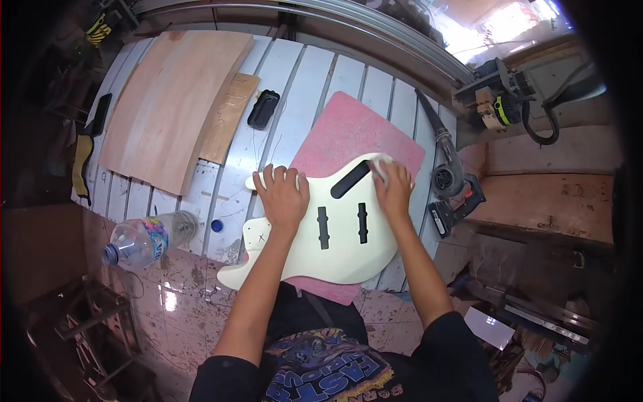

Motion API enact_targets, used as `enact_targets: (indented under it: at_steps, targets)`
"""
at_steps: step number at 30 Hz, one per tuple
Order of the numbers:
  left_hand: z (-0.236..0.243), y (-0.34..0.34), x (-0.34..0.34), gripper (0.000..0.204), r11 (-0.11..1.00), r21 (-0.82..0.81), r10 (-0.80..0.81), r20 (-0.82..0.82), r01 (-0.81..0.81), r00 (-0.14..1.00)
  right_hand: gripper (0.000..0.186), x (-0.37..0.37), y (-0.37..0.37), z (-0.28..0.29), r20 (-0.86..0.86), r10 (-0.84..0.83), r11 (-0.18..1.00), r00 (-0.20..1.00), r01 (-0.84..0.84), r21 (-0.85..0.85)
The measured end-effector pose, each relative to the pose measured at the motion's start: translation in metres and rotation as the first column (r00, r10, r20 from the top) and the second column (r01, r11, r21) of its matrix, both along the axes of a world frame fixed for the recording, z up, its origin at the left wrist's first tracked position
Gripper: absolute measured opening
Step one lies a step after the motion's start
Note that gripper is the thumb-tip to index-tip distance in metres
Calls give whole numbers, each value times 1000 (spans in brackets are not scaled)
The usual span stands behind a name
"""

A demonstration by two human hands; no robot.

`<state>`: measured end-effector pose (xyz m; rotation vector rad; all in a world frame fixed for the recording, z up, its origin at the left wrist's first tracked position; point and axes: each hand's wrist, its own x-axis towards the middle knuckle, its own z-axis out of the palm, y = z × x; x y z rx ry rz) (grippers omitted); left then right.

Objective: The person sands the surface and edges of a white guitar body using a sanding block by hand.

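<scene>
A cream electric guitar body [345, 264] lies flat before me, with a long slanted black cavity and two narrower black pickup cavities cut into it. Under it is a pink mat [341, 124]. My left hand [282, 199] rests on the body near its horn, fingers stretched over the far edge. On the right side, beside the slanted cavity, my right hand [394, 191] presses down with bent fingers. Something pale and blurred shows at those fingertips; its kind is unclear. The neck pocket [256, 234] is left of my left forearm, with small holes and a pencilled cross.
The slatted white table [288, 87] holds a large wooden board [177, 100], a thinner wood piece [231, 117], a black case [264, 109] and a blue cap [217, 226]. A plastic bottle [151, 238] lies at the near left. A cordless blower [447, 177] lies along the right edge.
</scene>
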<state>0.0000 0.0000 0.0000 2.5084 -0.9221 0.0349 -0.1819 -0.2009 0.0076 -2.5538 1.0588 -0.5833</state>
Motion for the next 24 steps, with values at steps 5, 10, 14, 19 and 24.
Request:
enact_targets:
  at_steps: [5, 10, 14, 19, 24]
  targets:
    - [5, -7, -24, 30, 1000, -17, -18, -48, 17, 999, 38, 4, -6, 29, 27, 45, 999, 999, -46, 26]
    - [2, -2, -17, 30, 999, -33, -1, -29, 0, 1000, 38, -2, 5, 20, -1, 72, 996, 997, -72, -61]
    - [3, -1, -9, 30, 1000, 3, -4, -2, 4, 1000, 38, 15, 1, 18, -43, 66, 989, 997, -71, -133]
    - [3, -2, -4, 34, 998, -4, -56, 34, 56, 998, 38, -16, 17, 4, -80, -22, 996, 997, 16, -84]
    - [5, -28, -19, 54, 893, -12, -449, -93, 450, 888, 40, -89, 82, 16, -66, -139, 988, 988, 143, 64]
